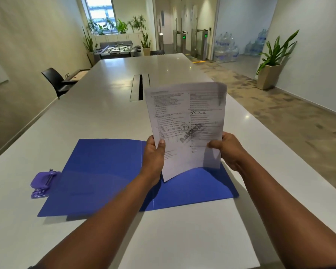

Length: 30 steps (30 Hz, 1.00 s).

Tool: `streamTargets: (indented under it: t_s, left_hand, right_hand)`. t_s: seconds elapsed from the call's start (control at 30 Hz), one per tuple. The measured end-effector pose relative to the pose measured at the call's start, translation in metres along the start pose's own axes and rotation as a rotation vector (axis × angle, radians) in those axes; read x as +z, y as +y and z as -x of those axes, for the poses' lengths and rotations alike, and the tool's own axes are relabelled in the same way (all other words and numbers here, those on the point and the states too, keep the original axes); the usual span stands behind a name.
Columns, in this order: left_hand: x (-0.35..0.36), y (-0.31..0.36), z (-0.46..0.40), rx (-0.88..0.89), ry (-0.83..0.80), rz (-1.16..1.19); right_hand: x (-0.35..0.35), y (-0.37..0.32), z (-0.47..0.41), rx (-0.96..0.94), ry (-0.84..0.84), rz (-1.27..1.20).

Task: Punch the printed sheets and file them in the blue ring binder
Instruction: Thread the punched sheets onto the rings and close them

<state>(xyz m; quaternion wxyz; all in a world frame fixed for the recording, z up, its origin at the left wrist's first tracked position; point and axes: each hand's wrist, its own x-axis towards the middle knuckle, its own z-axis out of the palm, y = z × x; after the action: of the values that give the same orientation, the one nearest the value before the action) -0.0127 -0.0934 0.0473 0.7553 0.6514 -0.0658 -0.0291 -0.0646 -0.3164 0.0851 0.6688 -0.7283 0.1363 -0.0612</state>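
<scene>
Bright room, window (pixel 99 10) backlit, sheets (pixel 186 121) motion-blurred, wide-angle edge warp.

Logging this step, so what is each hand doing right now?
Left hand: grips the white printed sheets at their lower left edge.
Right hand: grips the sheets' lower right edge.

A long white conference table (pixel 97 113) with a glossy top runs away from the viewer toward the far end of the room. Set into its middle is a narrow cable slot (pixel 140 87) with a metal frame, its dark opening running lengthwise. On the near part of the table lies an open blue folder (pixel 105 171), spread flat with both covers down (the fold runs close to its middle). Just beside the folder's left edge, touching or nearly touching it, sits a purple hole punch (pixel 42 183), also directly on the tabletop. A black chair (pixel 55 80) stands at the table's left side.
</scene>
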Motion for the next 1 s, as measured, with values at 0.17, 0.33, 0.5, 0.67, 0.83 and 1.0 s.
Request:
streamTargets:
  t_s: [0.17,0.33,0.5,0.67,0.83,1.0]
  left_hand:
    - [0.0,-0.002,0.002,-0.041,-0.003,-0.017]
    - [-0.005,0.013,-0.008,-0.058,0.042,-0.01]
    - [-0.015,0.017,-0.01,-0.129,0.029,-0.096]
    - [-0.034,0.011,-0.008,-0.164,-0.005,-0.314]
    - [-0.056,-0.002,-0.012,-0.295,-0.072,-0.519]
    - [-0.063,-0.01,-0.012,-0.406,-0.156,-0.473]
  right_hand:
    - [0.003,0.006,-0.002,0.003,0.011,0.013]
    - [0.007,-0.009,-0.005,-0.117,0.046,0.094]
    - [0.02,-0.016,-0.005,-0.175,0.109,0.257]
    - [0.024,-0.015,-0.006,-0.171,0.107,0.475]
    - [0.029,-0.015,-0.007,-0.129,0.104,0.704]
    - [0.035,-0.014,-0.007,-0.118,0.109,0.766]
